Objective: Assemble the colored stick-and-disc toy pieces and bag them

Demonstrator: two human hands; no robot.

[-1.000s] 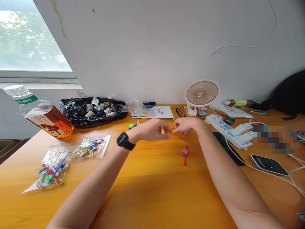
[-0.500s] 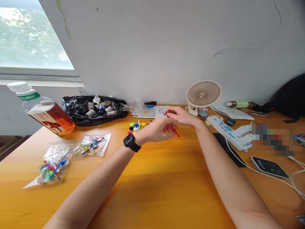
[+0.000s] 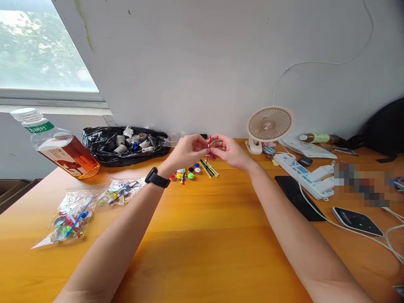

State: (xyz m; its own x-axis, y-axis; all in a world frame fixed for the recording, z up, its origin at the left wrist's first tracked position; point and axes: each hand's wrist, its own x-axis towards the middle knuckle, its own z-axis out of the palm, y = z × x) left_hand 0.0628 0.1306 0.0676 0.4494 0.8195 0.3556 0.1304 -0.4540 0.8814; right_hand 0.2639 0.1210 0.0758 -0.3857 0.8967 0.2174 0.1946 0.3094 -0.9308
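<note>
Above the back of the table, my left hand (image 3: 190, 149) and my right hand (image 3: 228, 152) meet, fingertips pinched on a thin red plastic stick (image 3: 210, 143). The stick stands roughly upright between them; its middle is partly hidden by the fingers. Just below lie slim coloured sticks (image 3: 207, 169), in blue, yellow, white and green. To their left are small round plastic pieces, among them a green one (image 3: 190, 176), a black one (image 3: 190, 170) and a yellow one (image 3: 179, 176).
Two clear bags of small parts (image 3: 67, 221) lie at the left, near a tilted-looking drink bottle (image 3: 67, 153). A black plastic bag (image 3: 104, 147) holds grey pieces at the back. Right of my hands stand a small fan (image 3: 269, 124), a power strip (image 3: 304, 176) and cables.
My hands have come together, rising slightly, and now both hold the red stick that my left hand carried lower down. The round pieces and sticks below are uncovered.
</note>
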